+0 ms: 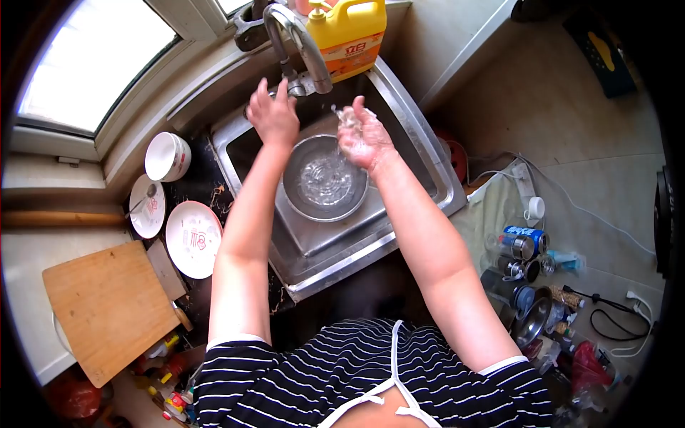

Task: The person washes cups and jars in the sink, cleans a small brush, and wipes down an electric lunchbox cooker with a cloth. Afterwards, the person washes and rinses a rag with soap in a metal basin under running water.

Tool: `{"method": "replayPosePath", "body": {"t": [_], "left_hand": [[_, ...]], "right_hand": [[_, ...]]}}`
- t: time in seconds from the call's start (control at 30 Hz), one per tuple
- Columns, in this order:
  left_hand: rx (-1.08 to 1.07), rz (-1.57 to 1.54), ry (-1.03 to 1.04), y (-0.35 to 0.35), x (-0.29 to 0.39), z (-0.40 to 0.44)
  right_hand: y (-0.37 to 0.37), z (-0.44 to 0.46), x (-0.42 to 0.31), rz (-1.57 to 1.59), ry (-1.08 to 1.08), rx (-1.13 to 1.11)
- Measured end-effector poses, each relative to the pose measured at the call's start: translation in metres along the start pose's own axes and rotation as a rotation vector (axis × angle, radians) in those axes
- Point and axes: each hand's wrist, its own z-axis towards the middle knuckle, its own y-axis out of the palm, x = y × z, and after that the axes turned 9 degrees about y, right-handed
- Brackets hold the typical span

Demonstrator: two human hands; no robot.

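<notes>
A metal bowl with rippling water stands in the steel sink. Over its right rim is my right hand, wet, palm turned up with fingers curled, water running over it; whether anything lies in it is too small to tell. My left hand is at the base of the curved faucet, fingers apart, beside the handle, which is mostly hidden. Behind the faucet, to the right, a yellow jug stands on the sink's back edge.
Left of the sink are stacked bowls, a plate with a spoon, a larger plate, a cleaver and a wooden board. Bottles, a blue can and cables lie at the right. A window is at the upper left.
</notes>
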Motion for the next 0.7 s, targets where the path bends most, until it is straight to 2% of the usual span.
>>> {"method": "replayPosePath", "body": {"t": [0.03, 0.07, 0.1, 0.13, 0.17, 0.2, 0.23, 0.27, 0.3, 0.37, 0.4, 0.43, 0.47, 0.5, 0.57, 0.6, 0.63, 0.7], "left_hand": [[0.046, -0.271, -0.157, 0.002, 0.023, -0.021], [0.068, -0.641, -0.23, 0.015, 0.042, -0.049], [-0.331, -1.321, -0.742, 0.004, 0.068, -0.069], [-0.49, -1.896, -1.204, -0.037, 0.103, -0.066], [-0.236, -2.356, -1.454, -0.05, 0.124, -0.065], [-0.285, -2.323, -1.579, -0.044, 0.123, -0.072], [-0.345, -2.28, -1.707, -0.036, 0.119, -0.084], [-0.305, -2.282, -1.615, -0.029, 0.114, -0.094], [-0.264, -2.288, -1.516, -0.025, 0.11, -0.097], [-0.229, -2.006, -1.662, -0.058, 0.112, -0.076], [-0.185, -2.11, -1.625, -0.048, 0.105, -0.089], [-0.14, -2.209, -1.59, -0.047, 0.108, -0.093], [-0.088, -2.194, -1.45, -0.045, 0.119, -0.1], [-0.185, -2.152, -1.311, -0.083, 0.138, -0.079], [-0.388, -1.838, -1.074, -0.104, 0.139, -0.076], [-0.387, -1.752, -0.981, -0.103, 0.132, -0.08], [-0.394, -1.627, -0.986, -0.104, 0.124, -0.081], [-0.499, -1.492, -1.09, -0.089, 0.096, -0.096]], "right_hand": [[-0.006, -0.004, -0.004, -0.04, -0.005, -0.017], [0.009, -0.011, 0.005, -0.058, -0.135, 0.283], [-0.01, -0.008, 0.004, -0.059, -0.142, 0.189], [-0.016, -0.007, 0.014, -0.046, -0.192, 0.215], [-0.016, -0.007, 0.025, -0.041, -0.242, 0.24], [-0.011, -0.024, 0.037, -0.509, -0.382, 0.404], [-0.009, -0.031, 0.047, -0.773, -0.528, 0.445], [-0.02, -0.036, 0.056, -1.179, -0.605, 0.494], [-0.053, -0.027, 0.056, -1.694, -0.975, 0.308], [-0.046, -0.049, 0.072, -1.662, -1.094, 0.251], [-0.042, -0.053, 0.07, -1.66, -1.107, 0.276], [-0.041, -0.057, 0.07, -1.447, -0.93, 0.34], [-0.039, -0.06, 0.072, -1.222, -0.757, 0.391], [-0.041, -0.058, 0.065, -0.938, -0.672, 0.431], [-0.048, -0.058, 0.044, -0.424, -0.464, 0.393], [-0.057, -0.058, 0.032, -0.474, -0.423, 0.409], [-0.059, -0.062, 0.023, -0.532, -0.38, 0.422], [-0.054, -0.071, 0.009, -0.684, -0.357, 0.622]]}}
